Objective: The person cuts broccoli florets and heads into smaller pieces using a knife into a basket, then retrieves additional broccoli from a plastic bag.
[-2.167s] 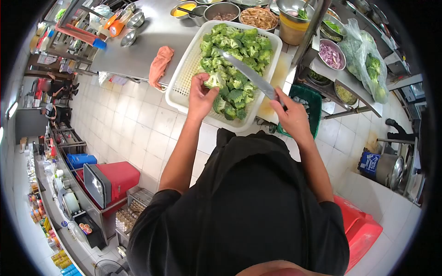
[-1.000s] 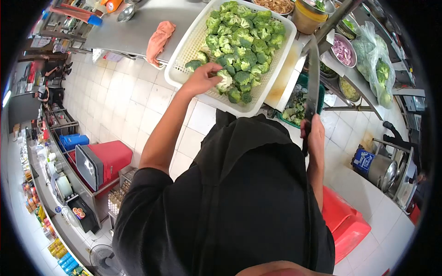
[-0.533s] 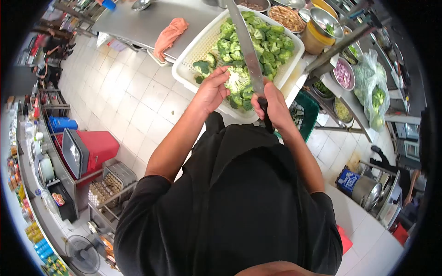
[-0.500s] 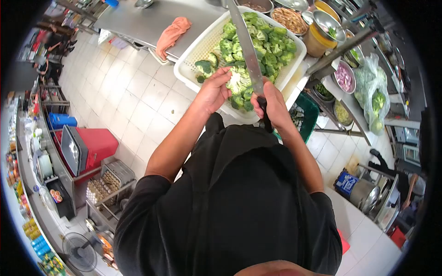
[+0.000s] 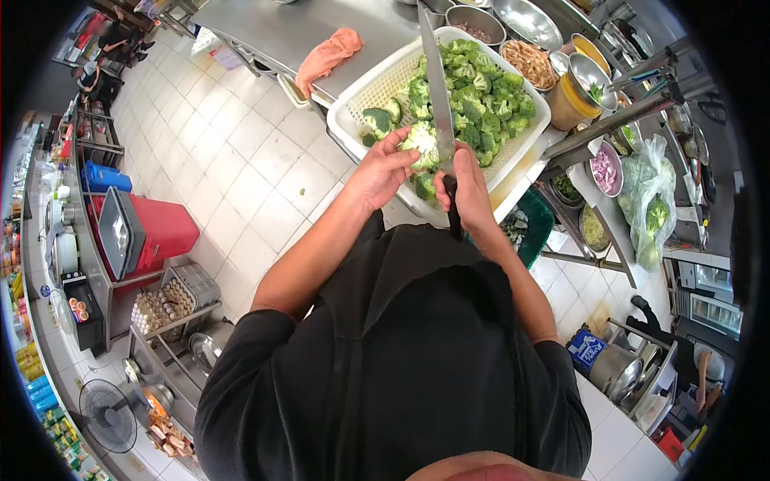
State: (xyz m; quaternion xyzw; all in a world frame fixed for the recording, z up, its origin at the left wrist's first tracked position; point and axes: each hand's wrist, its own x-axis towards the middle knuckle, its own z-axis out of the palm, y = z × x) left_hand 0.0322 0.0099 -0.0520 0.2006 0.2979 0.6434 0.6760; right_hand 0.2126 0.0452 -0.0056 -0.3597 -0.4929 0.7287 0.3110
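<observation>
My left hand (image 5: 383, 170) pinches a piece of broccoli (image 5: 421, 144), its pale cut side turned up toward me. In my right hand (image 5: 471, 188) is a large knife (image 5: 438, 88), gripped by its black handle with the long blade pointing away from me. The blade runs close beside the broccoli piece; whether it touches is hard to tell. Both hands are over the near edge of a white plastic basket (image 5: 346, 112). Many cut broccoli florets (image 5: 481, 100) fill its right side, and a few larger pieces (image 5: 381, 120) lie at the left.
An orange cloth (image 5: 329, 58) lies on the steel table (image 5: 265, 28). Bowls of food, including chopped purple onion (image 5: 604, 170), stand to the right. A green bin (image 5: 533, 228) sits below the basket's right side. At far right another person (image 5: 702, 365) is partly visible.
The view has shifted, so the basket and table appear slightly lower and to the right. Both hands keep their holds on the broccoli and knife. The person at far right shows more.
</observation>
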